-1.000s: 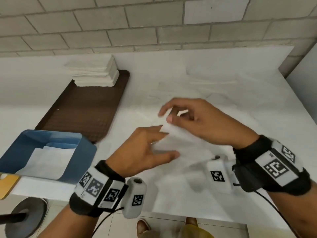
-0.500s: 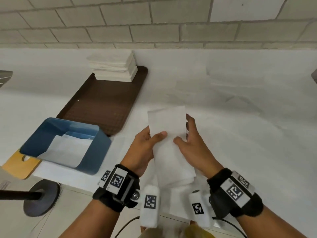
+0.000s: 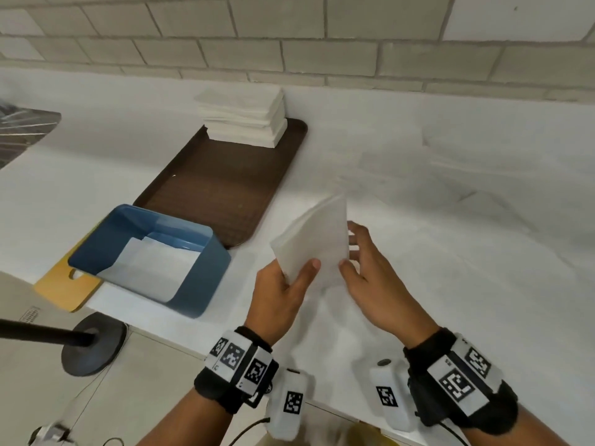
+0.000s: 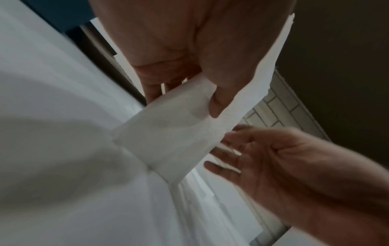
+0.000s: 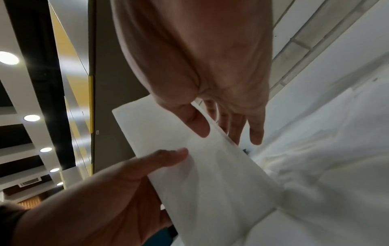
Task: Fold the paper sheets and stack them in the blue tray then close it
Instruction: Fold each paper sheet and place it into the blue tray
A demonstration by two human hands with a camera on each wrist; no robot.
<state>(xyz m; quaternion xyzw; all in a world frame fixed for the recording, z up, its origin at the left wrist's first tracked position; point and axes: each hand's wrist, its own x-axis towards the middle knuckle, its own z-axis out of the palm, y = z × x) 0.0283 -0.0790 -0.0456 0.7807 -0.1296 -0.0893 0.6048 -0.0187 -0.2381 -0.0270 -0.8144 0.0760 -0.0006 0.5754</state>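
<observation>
A folded white paper sheet [image 3: 315, 239] is held above the white counter, tilted. My left hand [image 3: 299, 275] pinches its lower left part, thumb on top and fingers behind. My right hand [image 3: 351, 249] is at the sheet's right edge with straight, spread fingers; its thumb touches the paper [image 5: 210, 174]. The left wrist view shows that hand's straight fingers [image 4: 223, 168] just off the sheet [image 4: 172, 133]. The blue tray [image 3: 206, 275] stands open to the left near the counter's front edge, with folded white sheets [image 3: 151, 268] lying inside.
A yellow board [image 3: 61, 288] lies under the blue tray's left side. Behind it is a brown tray [image 3: 225, 188] bearing a stack of white sheets [image 3: 244, 120]. Loose white sheets [image 3: 450, 156] lie on the counter at the right. A black stand base [image 3: 93, 342] sits on the floor.
The folded sheet has come up off the counter and tilted toward the left. My right hand's fingers have straightened and loosened from it, while the left hand keeps its pinch.
</observation>
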